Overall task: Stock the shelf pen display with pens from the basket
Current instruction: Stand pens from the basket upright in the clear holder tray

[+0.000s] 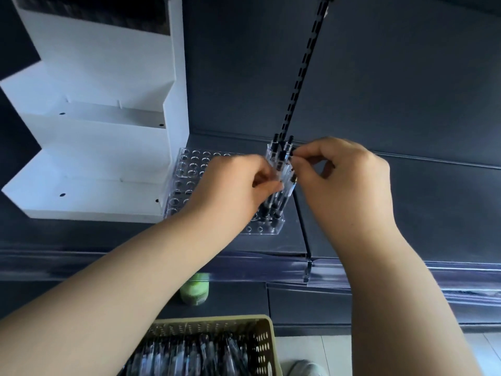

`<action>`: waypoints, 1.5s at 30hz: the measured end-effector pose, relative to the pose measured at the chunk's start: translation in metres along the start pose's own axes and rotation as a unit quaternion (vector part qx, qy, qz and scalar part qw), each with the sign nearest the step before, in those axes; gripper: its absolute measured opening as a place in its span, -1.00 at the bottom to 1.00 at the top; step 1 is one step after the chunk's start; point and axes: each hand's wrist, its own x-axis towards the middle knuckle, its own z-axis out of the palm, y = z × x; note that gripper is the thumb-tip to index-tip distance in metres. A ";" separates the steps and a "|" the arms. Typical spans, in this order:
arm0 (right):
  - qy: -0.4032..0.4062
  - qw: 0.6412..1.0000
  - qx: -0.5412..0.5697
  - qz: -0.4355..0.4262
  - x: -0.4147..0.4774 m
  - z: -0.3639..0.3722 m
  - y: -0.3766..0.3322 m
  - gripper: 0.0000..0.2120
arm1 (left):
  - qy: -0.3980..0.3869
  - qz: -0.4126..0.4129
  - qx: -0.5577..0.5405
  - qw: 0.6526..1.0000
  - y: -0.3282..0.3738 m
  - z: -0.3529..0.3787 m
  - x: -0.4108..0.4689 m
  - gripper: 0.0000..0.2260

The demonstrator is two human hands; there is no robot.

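Note:
A clear acrylic pen display (189, 169) with rows of round holes sits on the dark shelf. Several clear pens with black caps (280, 158) stand in its right end. My left hand (233, 191) curls its fingers round a bunch of these pens from the left. My right hand (341, 180) pinches the upper part of a pen in the same bunch from the right. Below, a tan perforated basket (264, 346) holds many more pens (189, 354).
A white stepped display stand (103, 147) stands left of the pen display. A slotted black upright (303, 66) runs up the back panel. A green-capped bottle (195, 289) sits on the lower shelf. A shoe (301, 369) shows on the tiled floor.

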 end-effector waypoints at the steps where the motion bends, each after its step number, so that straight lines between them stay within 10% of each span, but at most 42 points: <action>1: 0.001 1.000 0.002 0.000 -0.001 -0.001 0.001 -0.93 | -0.020 -0.008 0.021 1.000 0.000 0.004 0.001 -0.87; 14: -0.010 1.000 0.010 -0.022 0.001 0.001 -0.008 -0.89 | -0.085 -0.086 0.058 0.991 -0.009 0.006 0.001 -0.79; 25: -0.166 0.980 -0.069 -0.086 -0.081 0.026 -0.029 -0.82 | -0.017 0.098 0.337 0.936 -0.032 -0.043 -0.096 -0.88; 36: -0.441 0.879 -0.157 0.096 -0.210 0.065 -0.027 -0.74 | -0.203 -0.172 0.251 0.931 -0.091 -0.024 -0.221 -0.70; 45: -0.483 0.850 -0.148 0.152 -0.256 0.086 -0.017 -0.76 | -0.230 -0.266 0.227 0.908 -0.116 -0.009 -0.255 -0.71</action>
